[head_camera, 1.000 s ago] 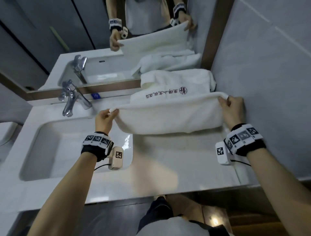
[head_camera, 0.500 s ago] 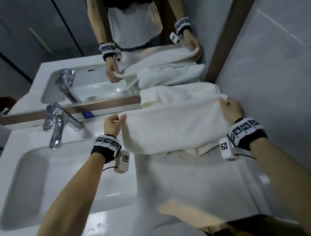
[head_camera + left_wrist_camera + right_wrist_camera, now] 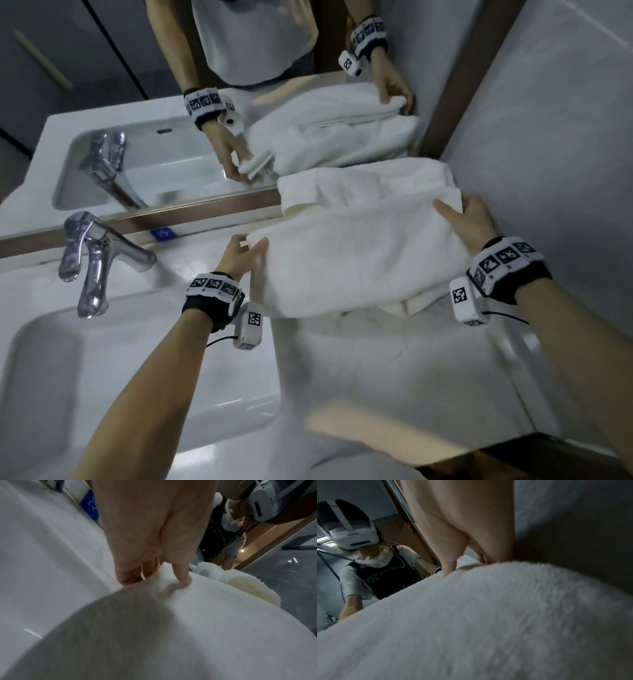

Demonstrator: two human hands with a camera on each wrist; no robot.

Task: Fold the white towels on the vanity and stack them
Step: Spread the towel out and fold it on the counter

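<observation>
I hold a folded white towel (image 3: 356,257) stretched between my hands above the vanity top (image 3: 394,370). My left hand (image 3: 245,251) pinches its left edge, thumb on top and fingers beneath; the left wrist view shows the same grip on the towel (image 3: 188,628) by that left hand (image 3: 154,574). My right hand (image 3: 462,219) grips the right edge near the wall, its thumb lying across the cloth. In the right wrist view the towel (image 3: 479,622) fills the frame under my right hand (image 3: 464,566). A second white towel (image 3: 370,181) lies bunched behind, against the mirror.
A white basin (image 3: 102,377) with a chrome tap (image 3: 92,260) takes up the left of the vanity. The mirror (image 3: 171,102) runs along the back, and a grey tiled wall (image 3: 555,137) closes the right side. The vanity's front edge (image 3: 445,452) is near my body.
The towel has been carried up and back over the rear towel, covering its printed lettering. Both hands moved with it, keeping their grips, and the view tilted toward the mirror.
</observation>
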